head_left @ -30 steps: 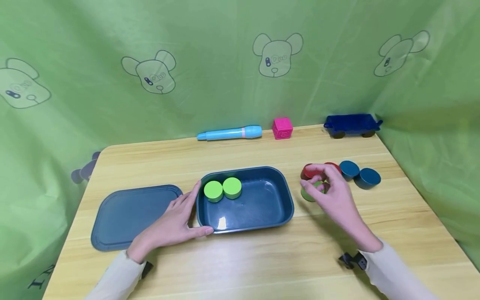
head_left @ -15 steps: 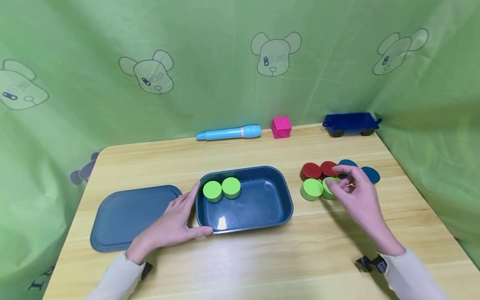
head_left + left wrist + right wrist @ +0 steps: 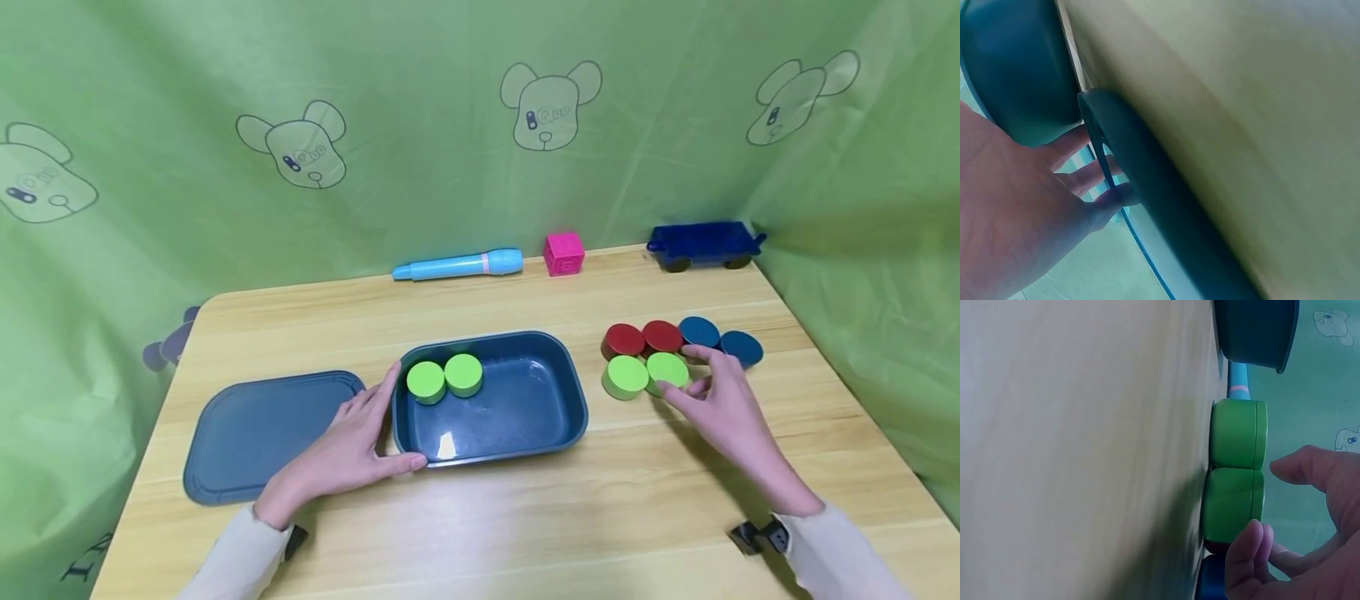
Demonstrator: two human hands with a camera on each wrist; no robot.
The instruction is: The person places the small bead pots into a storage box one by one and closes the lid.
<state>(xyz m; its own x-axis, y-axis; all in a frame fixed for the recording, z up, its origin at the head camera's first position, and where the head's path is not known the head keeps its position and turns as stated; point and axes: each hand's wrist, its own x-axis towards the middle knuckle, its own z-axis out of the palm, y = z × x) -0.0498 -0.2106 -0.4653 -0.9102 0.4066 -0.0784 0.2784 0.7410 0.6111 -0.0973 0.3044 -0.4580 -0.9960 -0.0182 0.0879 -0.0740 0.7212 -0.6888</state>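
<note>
- Table point(image 3: 525, 533): open wood along its near side.
- Box point(image 3: 517, 412): bare right half, raised rim to clear.
- Left hand point(image 3: 348, 442): spread against the box's left end.
- Right hand point(image 3: 726, 412): thumb and fingers parted, pinching nothing.
- Rightmost green cylinder point(image 3: 666, 372): right of the box; grasping it seems the step, calling for an even pinch.

Both forearms point(image 3: 236, 560) enter from the near side of the table point(image 3: 525, 533), in pale sleeves point(image 3: 840, 554) ending at the wrists point(image 3: 277, 502). Left hand point(image 3: 341, 450): nearer the left edge; fingers extended toward the far edge, thumb spread toward the right edge. Right hand point(image 3: 723, 408): nearer the right edge, angled inward; thumb and index finger curved, gap between tips.
</note>
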